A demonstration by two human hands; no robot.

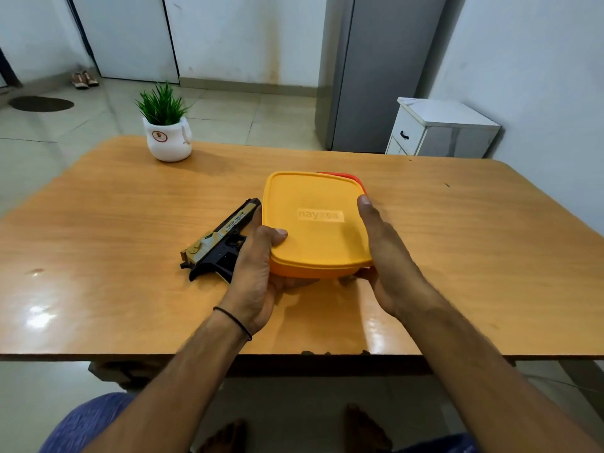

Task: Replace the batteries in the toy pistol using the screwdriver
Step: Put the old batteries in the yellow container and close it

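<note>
Both hands are on the yellow box (313, 230) in the middle of the table (98, 223). The left hand (258, 273) grips its near-left corner, thumb (277, 236) pressed down on the lid and fingers tucked underneath. The right hand (382, 253) lies flat along the right side, fingers straight and pointing away, thumb down at the near edge. That's a press against the wall rather than a curl around it. The lid is on, with a pale label in its middle. A red rim (340, 174) peeks out behind the far-right corner; what it belongs to, I cannot tell.

And there's the pistol (219, 243), black and gold, lying on its side on the table just left of the box. Its muzzle points away and to the right, right beside the box's left edge, and its grip is partly hidden behind the left hand. Neither hand holds it.

Far left on the table stands a plant (165, 132) in a white pot.
</note>
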